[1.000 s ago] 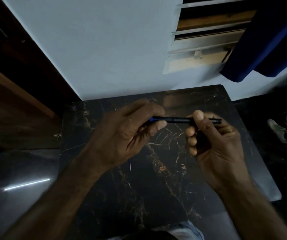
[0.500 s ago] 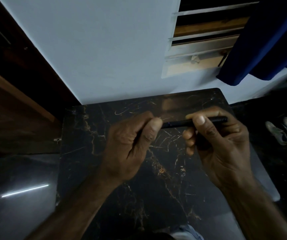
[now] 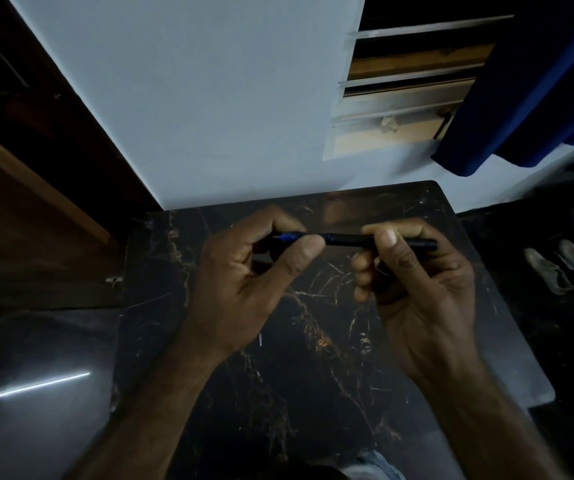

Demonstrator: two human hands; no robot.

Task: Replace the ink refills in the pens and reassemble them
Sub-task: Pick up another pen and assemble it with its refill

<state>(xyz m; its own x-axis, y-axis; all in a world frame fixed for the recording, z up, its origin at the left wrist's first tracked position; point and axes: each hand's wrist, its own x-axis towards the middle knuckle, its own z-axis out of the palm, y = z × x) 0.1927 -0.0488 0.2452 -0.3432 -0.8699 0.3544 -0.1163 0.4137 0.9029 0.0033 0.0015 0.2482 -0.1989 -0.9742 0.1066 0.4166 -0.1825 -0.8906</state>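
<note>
A slim black pen (image 3: 347, 240) lies level in the air above the dark marble table (image 3: 313, 375), pointing left to right. My right hand (image 3: 420, 289) pinches the black barrel between thumb and forefinger, and the barrel's end pokes out past the fingers on the right. My left hand (image 3: 254, 275) pinches the pen's blue front end (image 3: 290, 236) between thumb and forefinger. Most of that blue part is hidden by the fingers. A tiny pale sliver (image 3: 260, 339) lies on the table below my left wrist.
The table stands against a pale wall (image 3: 209, 98). A dark wooden door (image 3: 19, 202) is on the left, and a blue curtain (image 3: 527, 81) hangs at the upper right. A pair of shoes (image 3: 562, 265) lies on the floor to the right.
My left hand has slid left along the pen, so the blue front end shows again between its fingers. Both hands keep their grip.
</note>
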